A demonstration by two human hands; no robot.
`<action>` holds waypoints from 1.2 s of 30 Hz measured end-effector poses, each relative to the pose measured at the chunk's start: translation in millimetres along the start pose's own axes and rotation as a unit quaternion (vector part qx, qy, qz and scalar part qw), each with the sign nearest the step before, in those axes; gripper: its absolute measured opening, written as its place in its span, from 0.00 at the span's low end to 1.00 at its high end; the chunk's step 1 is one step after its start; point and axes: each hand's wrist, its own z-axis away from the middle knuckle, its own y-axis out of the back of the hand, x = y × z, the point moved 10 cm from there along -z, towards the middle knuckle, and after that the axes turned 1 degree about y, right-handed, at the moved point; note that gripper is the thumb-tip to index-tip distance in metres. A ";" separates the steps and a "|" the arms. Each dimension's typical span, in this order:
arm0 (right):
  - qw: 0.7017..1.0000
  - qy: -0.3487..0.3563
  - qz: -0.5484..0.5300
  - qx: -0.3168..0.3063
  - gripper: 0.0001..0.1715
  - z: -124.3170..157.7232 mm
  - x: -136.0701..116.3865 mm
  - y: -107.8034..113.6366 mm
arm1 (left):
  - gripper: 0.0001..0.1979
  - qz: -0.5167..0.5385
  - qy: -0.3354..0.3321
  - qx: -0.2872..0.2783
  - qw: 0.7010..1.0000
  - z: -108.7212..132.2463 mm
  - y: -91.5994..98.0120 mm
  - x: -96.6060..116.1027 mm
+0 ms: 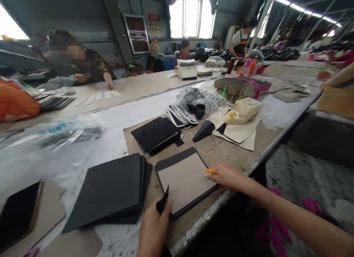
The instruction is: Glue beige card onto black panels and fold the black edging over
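A black panel (177, 159) with a beige sheet (185, 179) on its face lies flat near the table edge. My left hand (153, 225) is closed on a small black flap-like piece (163, 203) at the panel's lower left corner. Whether that piece is joined to the panel, I cannot tell. Over the panel's right edge, my right hand (225, 176) is closed around a yellow pointed tool (210, 171), with only its tip showing. Left of the panel sits a stack of black sheets (110, 187). Behind it rests a smaller black stack (155, 133).
A black cone (204, 131), a cream plastic container (245, 111) and clear plastic wrap (196, 100) stand behind the panel. A phone (19, 212) lies at left. Grey bundled pieces (240, 88) sit farther back. Across the table, a person (85, 65) handles pale strips.
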 end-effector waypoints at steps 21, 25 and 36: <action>0.999 0.031 0.013 -0.029 0.20 -16.7 11.0 -18.5 | 0.10 0.009 0.016 0.021 1.000 7.7 7.0 9.2; 0.999 0.041 0.010 -0.034 0.20 -17.8 11.4 -21.1 | 0.11 0.000 0.012 0.024 1.000 9.1 7.6 11.7; 0.998 0.042 0.006 -0.040 0.21 -20.8 14.2 -23.9 | 0.10 0.010 0.007 0.007 1.000 12.1 3.1 12.1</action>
